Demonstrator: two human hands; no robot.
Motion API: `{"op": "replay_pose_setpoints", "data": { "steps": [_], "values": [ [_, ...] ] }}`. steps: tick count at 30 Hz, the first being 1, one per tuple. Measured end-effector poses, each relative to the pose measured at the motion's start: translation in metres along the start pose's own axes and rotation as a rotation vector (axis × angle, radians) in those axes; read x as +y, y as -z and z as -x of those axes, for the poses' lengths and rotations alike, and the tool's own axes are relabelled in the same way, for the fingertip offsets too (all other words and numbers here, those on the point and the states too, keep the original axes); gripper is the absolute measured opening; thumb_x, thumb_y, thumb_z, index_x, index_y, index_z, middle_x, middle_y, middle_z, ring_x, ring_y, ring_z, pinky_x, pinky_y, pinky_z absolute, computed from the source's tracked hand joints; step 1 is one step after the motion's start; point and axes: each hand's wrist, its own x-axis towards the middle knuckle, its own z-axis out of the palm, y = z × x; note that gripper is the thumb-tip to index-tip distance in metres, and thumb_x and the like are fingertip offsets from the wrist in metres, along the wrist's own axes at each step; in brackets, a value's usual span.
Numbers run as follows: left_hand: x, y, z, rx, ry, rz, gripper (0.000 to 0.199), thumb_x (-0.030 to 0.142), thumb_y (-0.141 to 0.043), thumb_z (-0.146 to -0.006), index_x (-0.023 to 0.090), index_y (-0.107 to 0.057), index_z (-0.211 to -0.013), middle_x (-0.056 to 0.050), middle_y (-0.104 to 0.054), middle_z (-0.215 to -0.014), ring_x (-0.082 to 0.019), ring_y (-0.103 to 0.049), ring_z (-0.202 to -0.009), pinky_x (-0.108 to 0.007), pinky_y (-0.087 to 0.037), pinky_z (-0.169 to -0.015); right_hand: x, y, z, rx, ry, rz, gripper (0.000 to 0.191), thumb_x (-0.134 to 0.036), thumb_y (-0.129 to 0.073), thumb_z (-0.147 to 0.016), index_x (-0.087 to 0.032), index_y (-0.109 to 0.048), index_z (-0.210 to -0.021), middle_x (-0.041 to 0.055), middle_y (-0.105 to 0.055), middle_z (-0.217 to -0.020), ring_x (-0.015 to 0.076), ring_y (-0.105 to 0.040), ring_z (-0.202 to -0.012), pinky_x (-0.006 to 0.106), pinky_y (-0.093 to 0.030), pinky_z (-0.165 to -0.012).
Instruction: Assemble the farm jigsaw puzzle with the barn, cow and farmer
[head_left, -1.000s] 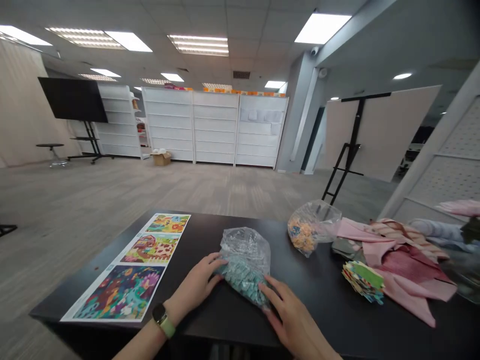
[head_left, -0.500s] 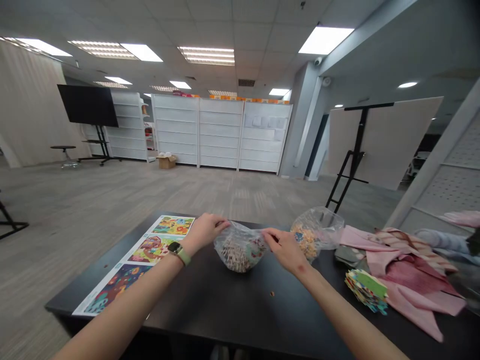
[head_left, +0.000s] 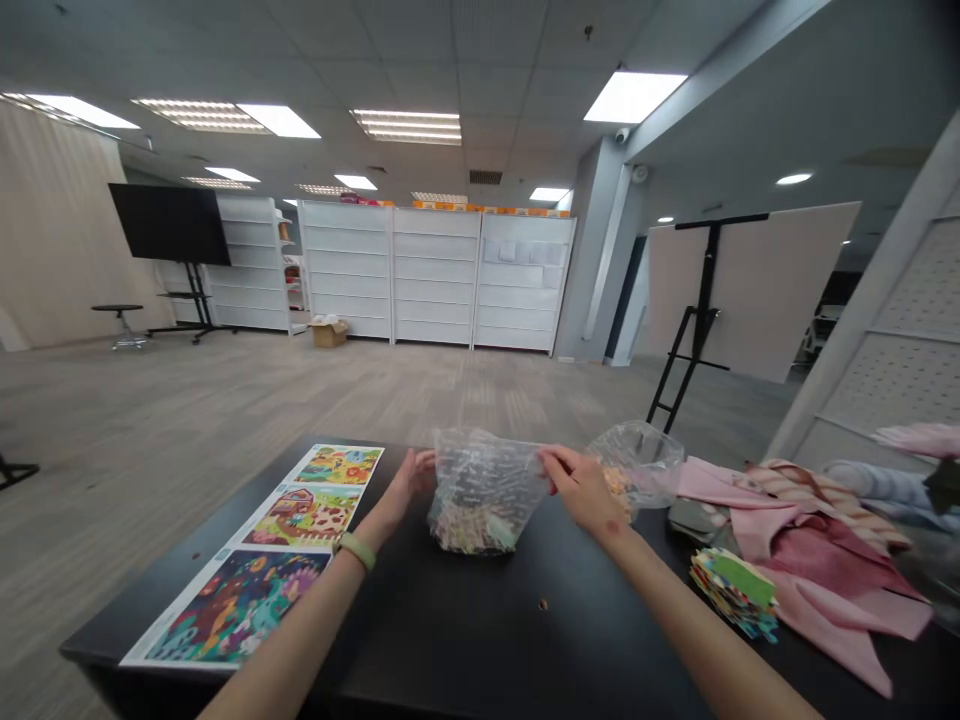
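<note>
A clear plastic bag point(head_left: 487, 485) stands upright on the black table point(head_left: 457, 620), its top pulled wide between my hands. Small flat pieces, like jigsaw pieces, fill its lower part. My left hand point(head_left: 405, 490) has its fingers closed at the bag's upper left edge; the fingertips are partly hidden. At the upper right corner, my right hand point(head_left: 589, 490) pinches the plastic between thumb and fingers. Behind that hand rests a second clear bag point(head_left: 651, 462) with orange-toned pieces, partly covered.
A printed sheet point(head_left: 300, 515) with three colourful pictures lies at the left. To the right are a stack of jigsaw pieces point(head_left: 735, 590) and pink cloth point(head_left: 817, 560). One small brown piece point(head_left: 543, 605) lies near the front. An easel stand point(head_left: 697, 330) rises beyond the table.
The bag, slumped and rounded before, now stands taller with its top drawn up flat. My left hand has turned and shifted slightly lower; my right hand has moved slightly right.
</note>
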Motion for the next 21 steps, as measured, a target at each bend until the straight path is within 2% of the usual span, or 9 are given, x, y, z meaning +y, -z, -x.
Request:
{"op": "replay_pose_setpoints", "data": {
  "steps": [4, 6, 9, 12, 15, 18, 21],
  "values": [
    [-0.026, -0.032, 0.013, -0.021, -0.01, 0.036, 0.062, 0.068, -0.042, -0.101, 0.017, -0.062, -0.129, -0.011, -0.072, -0.119, -0.025, -0.07, -0.104, -0.049, -0.053, -0.096, 0.01, 0.016, -0.005, 0.088, -0.042, -0.096, 0.038, -0.05, -0.052, -0.095, -0.019, -0.074, -0.095, -0.0011, -0.063, -0.057, 0.0183, -0.061, -0.056, 0.029, -0.046, -0.059],
    [-0.03, -0.04, 0.017, -0.021, -0.036, 0.021, 0.057, 0.064, -0.045, -0.102, 0.017, -0.063, -0.128, -0.01, -0.071, -0.121, -0.025, -0.07, -0.106, -0.048, -0.052, -0.097, 0.014, 0.025, -0.008, 0.131, -0.061, -0.144, 0.039, -0.053, -0.056, -0.093, -0.018, -0.073, -0.096, -0.002, -0.06, -0.054, 0.0179, -0.059, -0.054, 0.028, -0.045, -0.056],
    [-0.033, -0.041, 0.019, -0.037, -0.08, -0.036, 0.056, 0.061, -0.041, -0.103, 0.017, -0.067, -0.127, -0.01, -0.072, -0.123, -0.027, -0.067, -0.115, -0.046, -0.049, -0.103, 0.016, 0.034, -0.013, 0.205, -0.099, -0.22, 0.043, -0.059, -0.061, -0.088, -0.017, -0.072, -0.093, -0.0011, -0.061, -0.056, 0.0156, -0.054, -0.048, 0.026, -0.039, -0.047],
    [-0.036, -0.04, 0.022, -0.078, -0.098, -0.139, 0.05, 0.057, -0.049, -0.098, 0.02, -0.069, -0.125, -0.009, -0.072, -0.125, -0.029, -0.064, -0.118, -0.041, -0.047, -0.106, 0.017, 0.038, -0.016, 0.269, -0.143, -0.293, 0.048, -0.064, -0.067, -0.081, -0.017, -0.07, -0.087, -0.0005, -0.063, -0.057, 0.0135, -0.05, -0.044, 0.025, -0.035, -0.042],
    [-0.038, -0.041, 0.027, -0.117, -0.098, -0.255, 0.047, 0.054, -0.054, -0.096, 0.024, -0.067, -0.13, -0.01, -0.068, -0.132, -0.03, -0.06, -0.123, -0.043, -0.042, -0.11, 0.026, 0.053, -0.016, 0.362, -0.191, -0.362, 0.051, -0.068, -0.072, -0.073, -0.019, -0.067, -0.085, -0.0016, -0.062, -0.06, 0.0122, -0.05, -0.043, 0.024, -0.035, -0.039],
    [-0.039, -0.041, 0.033, -0.181, -0.116, -0.345, 0.053, 0.057, -0.066, -0.088, 0.028, -0.066, -0.132, -0.009, -0.064, -0.137, -0.032, -0.055, -0.129, -0.047, -0.038, -0.114, 0.046, 0.097, -0.007, 0.521, -0.236, -0.415, 0.048, -0.065, -0.075, -0.07, -0.022, -0.063, -0.088, -0.0058, -0.057, -0.061, 0.0112, -0.051, -0.045, 0.023, -0.038, -0.042],
    [-0.04, -0.041, 0.037, -0.235, -0.122, -0.413, 0.078, 0.058, -0.086, -0.067, 0.033, -0.063, -0.138, -0.01, -0.058, -0.145, -0.038, -0.05, -0.134, -0.052, -0.037, -0.115, 0.078, 0.163, 0.014, 0.7, -0.303, -0.422, 0.039, -0.055, -0.079, -0.071, -0.025, -0.058, -0.082, -0.0059, -0.053, -0.062, 0.0123, -0.054, -0.049, 0.025, -0.042, -0.046]
  ]
}}
